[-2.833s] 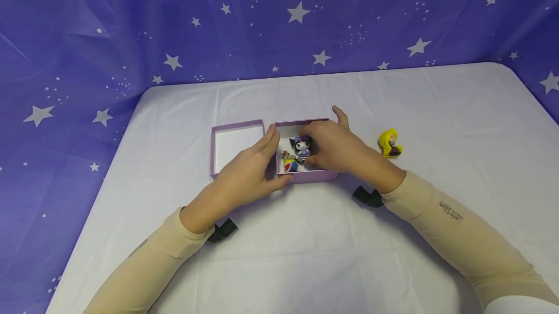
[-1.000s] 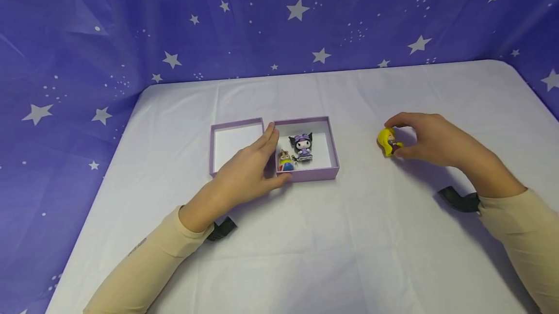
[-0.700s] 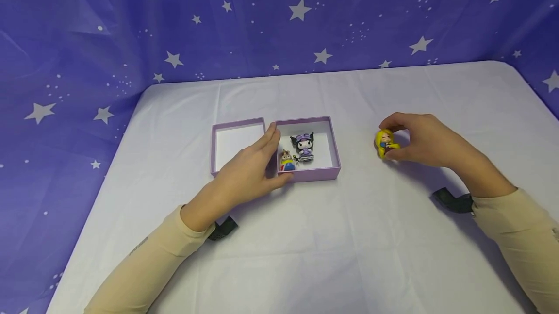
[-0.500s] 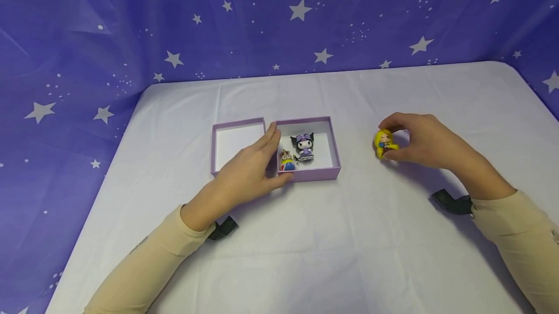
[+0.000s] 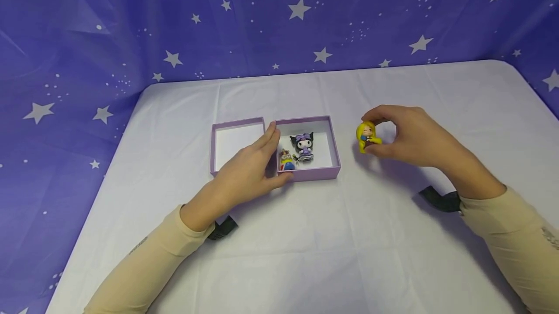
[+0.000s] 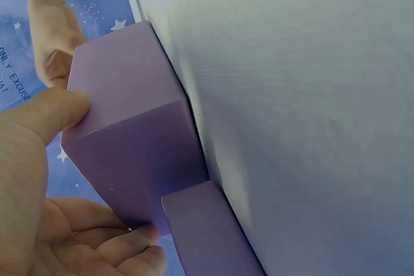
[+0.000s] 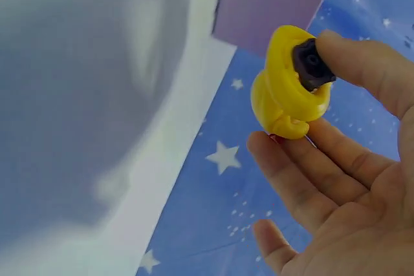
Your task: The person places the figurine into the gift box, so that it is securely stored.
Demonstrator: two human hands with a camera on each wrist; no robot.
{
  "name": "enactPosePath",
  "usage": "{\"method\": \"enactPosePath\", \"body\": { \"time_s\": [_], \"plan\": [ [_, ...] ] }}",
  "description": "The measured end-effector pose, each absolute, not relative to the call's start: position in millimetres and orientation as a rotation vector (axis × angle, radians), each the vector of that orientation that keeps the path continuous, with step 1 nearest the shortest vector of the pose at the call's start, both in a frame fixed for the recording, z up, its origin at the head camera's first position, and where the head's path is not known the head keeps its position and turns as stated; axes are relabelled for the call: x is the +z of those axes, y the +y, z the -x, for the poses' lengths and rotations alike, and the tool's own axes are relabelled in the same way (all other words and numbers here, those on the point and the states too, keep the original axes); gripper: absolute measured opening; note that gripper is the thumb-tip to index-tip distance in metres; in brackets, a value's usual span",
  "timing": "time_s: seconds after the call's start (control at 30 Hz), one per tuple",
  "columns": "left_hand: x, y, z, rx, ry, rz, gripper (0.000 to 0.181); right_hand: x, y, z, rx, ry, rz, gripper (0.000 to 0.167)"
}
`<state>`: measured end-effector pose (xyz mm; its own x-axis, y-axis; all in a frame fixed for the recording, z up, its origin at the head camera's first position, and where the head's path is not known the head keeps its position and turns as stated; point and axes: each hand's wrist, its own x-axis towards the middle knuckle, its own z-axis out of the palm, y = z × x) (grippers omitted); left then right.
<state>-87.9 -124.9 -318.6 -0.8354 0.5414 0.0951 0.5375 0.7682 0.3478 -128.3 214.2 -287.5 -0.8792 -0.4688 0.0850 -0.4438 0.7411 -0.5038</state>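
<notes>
The right hand point(image 7: 369, 205) pinches a yellow toy point(image 7: 283, 85). Behind it show a purple box point(image 7: 268, 4), white bench point(image 7: 71, 147) and starry cloth point(image 7: 204, 231).

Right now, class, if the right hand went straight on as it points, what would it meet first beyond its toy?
Likely the box: the right hand, holding the toy, points toward its side, though height is unclear.

Starry purple curtains point(image 5: 244, 32) around a white-covered table point(image 5: 305, 256) suggest a booth

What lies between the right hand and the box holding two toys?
In the head view: the yellow-haired toy, pinched by the right hand, then bare white cloth up to the box.
</notes>
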Motion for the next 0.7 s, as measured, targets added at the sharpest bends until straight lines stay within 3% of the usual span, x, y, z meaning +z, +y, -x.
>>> {"method": "enactPosePath", "body": {
  "time_s": [0.7],
  "plan": [
    [-319, -125, 88, 0.578, 2.933, -0.882, 0.098, -284, 155, 126, -0.979, 2.797, 1.045, 0.052]
  ]
}}
